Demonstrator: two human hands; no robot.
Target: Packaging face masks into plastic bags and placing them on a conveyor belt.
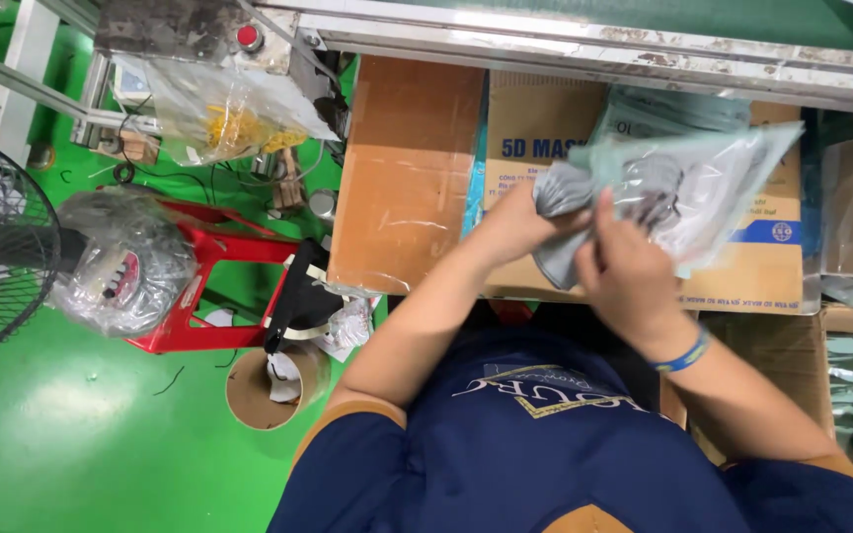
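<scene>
- Both hands are gripping at center: left hand (520, 222) clenching grey masks (557, 192), right hand (624, 262) pinching clear bag (688, 188) at 2 o'clock.
- Masks are likely snagging the bag mouth, risking a tear above the cardboard box (535, 128).

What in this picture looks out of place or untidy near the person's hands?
Near the hands, little. The left hand and right hand hold grey masks at a clear plastic bag over a cardboard box. On the green floor, scraps lie around a red stool.
</scene>
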